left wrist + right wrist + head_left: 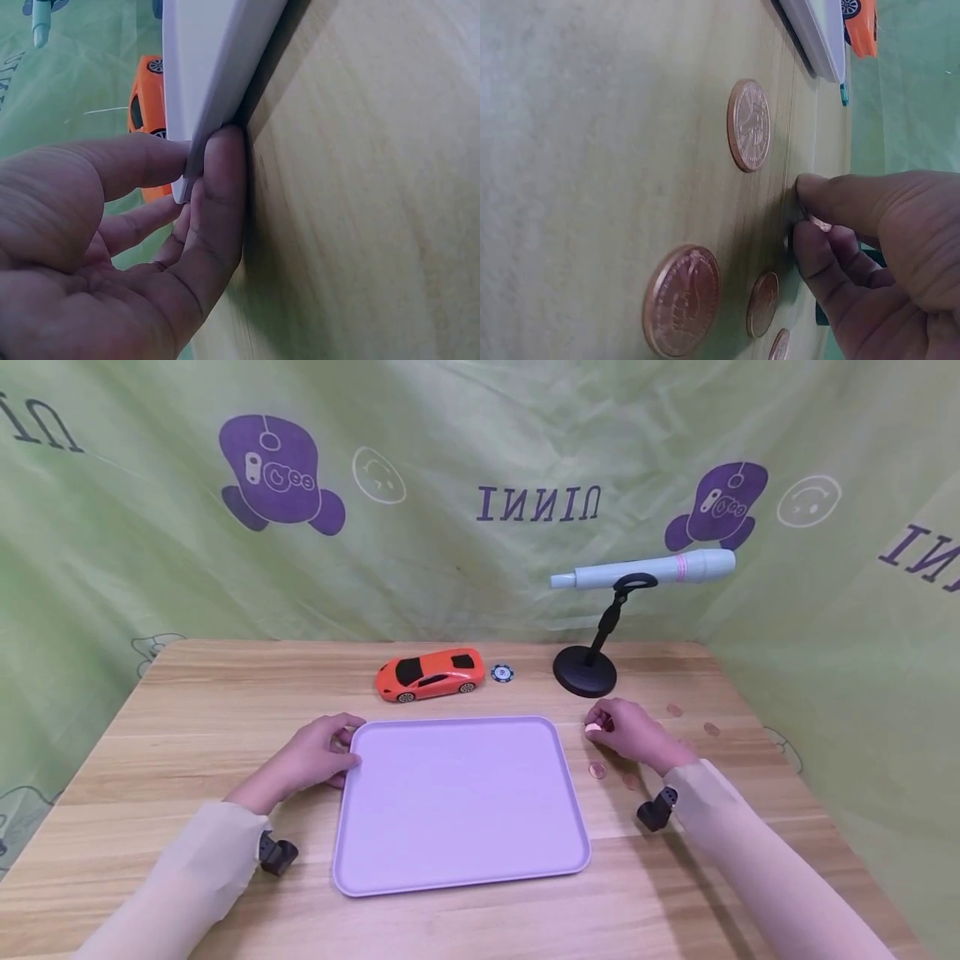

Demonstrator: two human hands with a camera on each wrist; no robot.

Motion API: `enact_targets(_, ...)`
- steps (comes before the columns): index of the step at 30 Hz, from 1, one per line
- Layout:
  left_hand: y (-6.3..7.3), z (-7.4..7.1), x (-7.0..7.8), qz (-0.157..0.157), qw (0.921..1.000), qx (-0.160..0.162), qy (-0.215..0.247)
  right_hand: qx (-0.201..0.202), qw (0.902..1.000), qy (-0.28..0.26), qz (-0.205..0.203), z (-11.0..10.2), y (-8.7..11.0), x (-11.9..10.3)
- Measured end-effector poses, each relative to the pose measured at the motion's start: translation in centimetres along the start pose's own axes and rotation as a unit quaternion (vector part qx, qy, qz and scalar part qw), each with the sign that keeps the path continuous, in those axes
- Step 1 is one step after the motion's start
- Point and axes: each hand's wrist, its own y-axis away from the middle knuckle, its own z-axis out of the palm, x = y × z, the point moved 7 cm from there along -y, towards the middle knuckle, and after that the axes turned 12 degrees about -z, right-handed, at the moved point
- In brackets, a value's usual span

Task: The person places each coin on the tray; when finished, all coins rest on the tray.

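A shallow lilac tray (461, 806) lies flat in the middle of the wooden table. At its upper left side, my left hand (318, 752) pinches the rim, thumb (150, 161) inside and fingers beneath the edge in the left wrist view. Beyond the tray's right side, my right hand (633, 731) pinches a copper coin (592, 727) between thumb and fingertips, close over the tabletop. Most of that coin is hidden by the fingers in the right wrist view. Several more copper coins lie flat around this hand, one (597, 770) between it and the tray, another (682, 300) nearer the wrist camera.
Behind the tray stands an orange toy car (431, 677), with a blue-and-white poker chip (502, 672) to its right. A pale blue microphone (652, 570) sits on a black stand (585, 672) at the back right. Green printed cloth (450, 568) hangs behind the table.
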Motion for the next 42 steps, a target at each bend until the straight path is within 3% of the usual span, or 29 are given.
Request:
enact_targets(6, 0.0, -0.1, -0.1, 0.0, 1.0, -0.002, 0.0, 0.03, 0.999, -0.032, 0.008, 0.2, 0.3, 0.3)
enact_targets(12, 0.2, -0.1, 0.2, 0.0, 1.0, -0.004, -0.008, 0.08, 0.9962, -0.031, -0.011, 0.1, -0.2, 0.2)
enact_targets(19, 0.2, -0.1, 0.1, -0.003, 1.0, -0.004, -0.008, 0.11, 0.9876, -0.092, -0.063, 0.1, -1.7, -2.4)
enact_targets(24, 0.0, -0.1, 0.0, -0.001, 0.9999, -0.002, -0.014, 0.124, 0.9804, -0.139, -0.064, 0.6, -3.1, -4.7)
enact_targets(34, -0.3, -0.1, 0.2, -0.001, 0.9996, 0.007, -0.026, 0.067, 0.9662, -0.243, -0.055, 4.3, -6.9, -9.8)
enact_targets(42, -0.3, -0.1, 0.3, -0.004, 0.9995, 0.01, -0.031, 0.014, 0.9584, -0.272, -0.085, 7.9, -9.5, -14.5)
